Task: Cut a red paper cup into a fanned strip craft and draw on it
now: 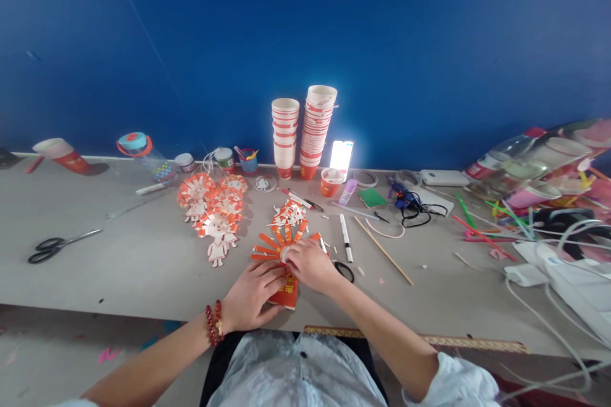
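Observation:
A red paper cup, its upper wall cut into strips that fan outward, lies on the table in front of me. My left hand holds the cup's left side, its fingers across the cup and the thumb near the lower end. Over the base of the strips, my right hand is closed with bent fingers on the cup; its fingertips partly hide a pale round area there. Just beyond the strips is a pile of red and white paper scraps. Black-handled scissors lie partly under my right forearm.
Several orange-fringed paper lion figures lie to the left, with other scissors farther out. Two tall cup stacks and a lit phone stand by the blue wall. A marker, wooden stick and cluttered bottles are rightward.

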Demonstrator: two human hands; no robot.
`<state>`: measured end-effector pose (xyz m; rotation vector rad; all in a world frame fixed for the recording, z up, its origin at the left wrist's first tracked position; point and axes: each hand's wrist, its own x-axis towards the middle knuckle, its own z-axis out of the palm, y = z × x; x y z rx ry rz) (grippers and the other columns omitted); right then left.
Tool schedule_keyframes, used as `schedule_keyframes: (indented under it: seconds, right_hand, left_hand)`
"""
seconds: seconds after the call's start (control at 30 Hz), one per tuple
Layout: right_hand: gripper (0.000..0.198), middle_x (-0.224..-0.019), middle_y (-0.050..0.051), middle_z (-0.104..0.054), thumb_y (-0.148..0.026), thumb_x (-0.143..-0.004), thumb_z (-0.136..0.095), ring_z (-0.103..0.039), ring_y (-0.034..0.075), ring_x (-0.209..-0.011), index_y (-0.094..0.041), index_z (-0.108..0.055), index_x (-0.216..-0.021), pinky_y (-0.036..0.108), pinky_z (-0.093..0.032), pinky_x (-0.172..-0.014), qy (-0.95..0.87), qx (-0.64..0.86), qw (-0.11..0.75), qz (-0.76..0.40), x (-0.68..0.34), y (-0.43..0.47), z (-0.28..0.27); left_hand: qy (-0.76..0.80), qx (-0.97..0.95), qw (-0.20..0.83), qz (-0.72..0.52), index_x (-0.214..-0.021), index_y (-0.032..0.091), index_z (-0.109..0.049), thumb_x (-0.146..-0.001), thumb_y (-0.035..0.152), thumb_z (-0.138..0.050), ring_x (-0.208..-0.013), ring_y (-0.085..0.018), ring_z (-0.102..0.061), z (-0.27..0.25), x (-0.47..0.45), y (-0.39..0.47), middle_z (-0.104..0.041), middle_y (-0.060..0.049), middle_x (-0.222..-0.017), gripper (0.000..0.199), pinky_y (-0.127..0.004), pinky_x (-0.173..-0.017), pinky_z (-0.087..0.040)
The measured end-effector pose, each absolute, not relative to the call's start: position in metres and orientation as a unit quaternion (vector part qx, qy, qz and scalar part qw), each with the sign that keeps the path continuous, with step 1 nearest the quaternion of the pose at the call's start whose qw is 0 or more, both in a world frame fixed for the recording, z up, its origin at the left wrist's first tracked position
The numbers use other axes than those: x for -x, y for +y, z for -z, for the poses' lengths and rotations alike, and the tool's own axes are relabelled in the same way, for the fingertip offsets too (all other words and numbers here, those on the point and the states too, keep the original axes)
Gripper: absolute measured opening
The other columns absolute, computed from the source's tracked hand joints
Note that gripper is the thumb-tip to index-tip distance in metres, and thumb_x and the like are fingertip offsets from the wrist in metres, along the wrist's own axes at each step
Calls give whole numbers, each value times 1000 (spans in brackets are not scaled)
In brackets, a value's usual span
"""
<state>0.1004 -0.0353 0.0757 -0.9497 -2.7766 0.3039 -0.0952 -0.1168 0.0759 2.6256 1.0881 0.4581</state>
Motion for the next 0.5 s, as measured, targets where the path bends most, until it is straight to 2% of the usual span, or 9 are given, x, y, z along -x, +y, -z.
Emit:
schedule_keyframes:
  seconds: [0.2, 0.37, 0.5]
  right_hand:
    - [16, -95, 11, -69, -13, -92, -51, -59, 26, -94, -15, -66, -97, 38, -41, -85, -942, 327, 48, -59, -95, -40, -76]
    - [17, -93, 9, -70, -13, -93, -50, -62, 23, -91, -16, -67, -95, 36, -42, -84, -944, 327, 23, -43, -90, -38, -79]
    - [18, -93, 13, -70, -12, -93, -49, -62, 28, -91, -11, -67, -95, 41, -43, -83, -939, 342, 16, -28, -82, -41, -75]
  left_hand:
    - [368, -904, 130, -171, -131, 19, -51, -83, 41, -59, -126, -28, -46, -75, 96, -118, -57, -9, -133, 54, -46, -107, -37]
    - [370, -902, 134, -178, -130, 17, -51, -84, 40, -58, -126, -27, -47, -72, 97, -119, -57, -11, -132, 52, -45, -108, -38]
    - [370, -901, 132, -185, -130, 16, -51, -82, 43, -59, -127, -30, -47, -70, 98, -120, -58, -13, -131, 55, -47, -107, -40]
